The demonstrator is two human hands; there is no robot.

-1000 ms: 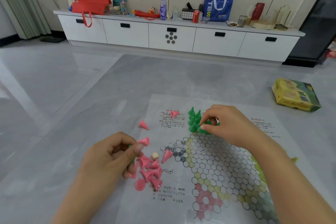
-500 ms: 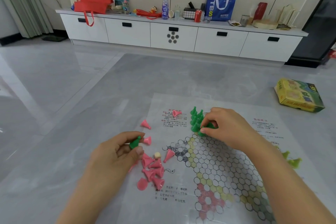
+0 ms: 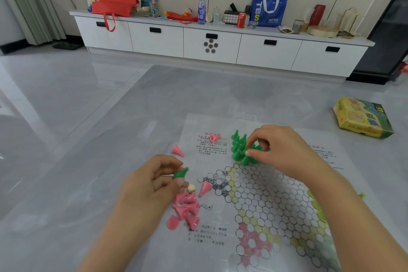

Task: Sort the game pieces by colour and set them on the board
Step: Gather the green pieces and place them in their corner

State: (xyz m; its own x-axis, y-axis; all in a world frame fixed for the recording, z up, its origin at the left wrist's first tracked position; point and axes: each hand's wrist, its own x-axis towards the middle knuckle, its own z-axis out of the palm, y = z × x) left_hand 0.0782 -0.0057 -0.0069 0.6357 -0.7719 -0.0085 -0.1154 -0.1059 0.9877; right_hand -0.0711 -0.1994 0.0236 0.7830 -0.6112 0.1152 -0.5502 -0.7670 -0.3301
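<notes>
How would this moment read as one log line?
left hand: holds green piece | right hand: at green cluster | pink pile: unsorted

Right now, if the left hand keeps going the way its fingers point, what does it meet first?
The left hand, pinching a green piece, points right toward the board. The lone pink piece lying at the board's edge looks first in line, though depth is unclear.

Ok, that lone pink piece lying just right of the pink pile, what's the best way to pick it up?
Pinch the pink piece across its narrow stem from above. It lies on its side on the board, flared base toward the pile, so the stem end is clear of neighbours.
</notes>
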